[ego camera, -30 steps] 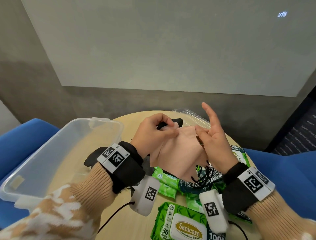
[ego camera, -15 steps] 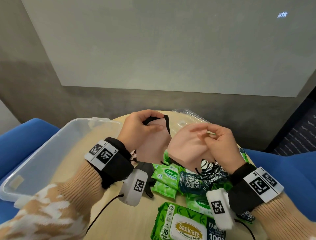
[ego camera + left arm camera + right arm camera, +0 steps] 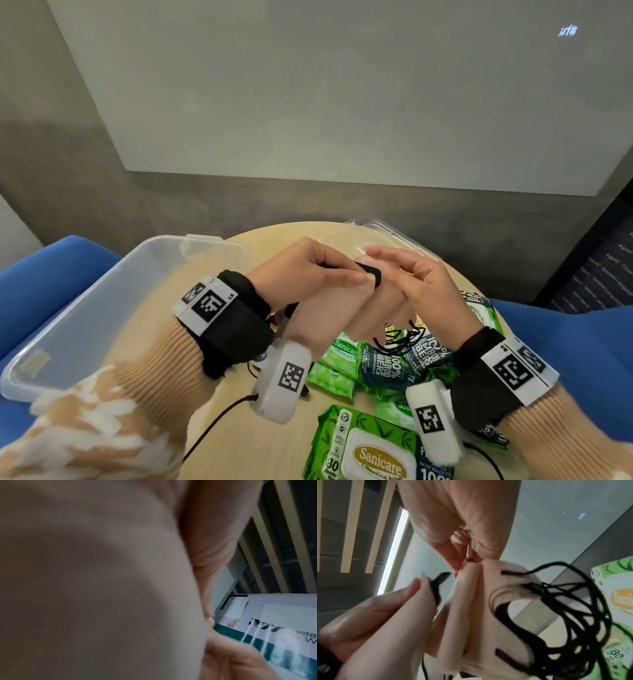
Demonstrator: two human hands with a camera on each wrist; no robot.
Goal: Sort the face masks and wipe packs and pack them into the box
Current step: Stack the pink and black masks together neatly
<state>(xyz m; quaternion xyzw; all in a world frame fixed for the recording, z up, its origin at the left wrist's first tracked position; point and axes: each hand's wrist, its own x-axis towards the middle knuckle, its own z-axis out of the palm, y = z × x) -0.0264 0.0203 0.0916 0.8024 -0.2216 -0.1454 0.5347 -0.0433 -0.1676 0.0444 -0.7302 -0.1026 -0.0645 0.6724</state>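
Between my two hands I hold a small stack of beige face masks [image 3: 342, 315] above the round table. My left hand [image 3: 352, 274] pinches the top edge of a mask together with a black strap. My right hand [image 3: 397, 274] pinches the other masks at their top; the right wrist view shows its fingers [image 3: 453, 553] closed on the masks [image 3: 471, 615]. Tangled black ear loops [image 3: 573, 608] hang below. A beige mask [image 3: 85, 574] fills the left wrist view. Green wipe packs [image 3: 339, 353] lie under the hands. The clear box [image 3: 113, 308] stands open at the left.
A large Sanicare pack [image 3: 373, 452] lies at the table's near edge, and a dark teal bamboo pack [image 3: 394, 366] sits among the green ones. The clear lid [image 3: 387, 233] rests at the back. Blue seats [image 3: 565, 342] flank the table.
Half a second ago each hand held a mask apart from the other. Both hands have come together, so the masks now lie against each other.
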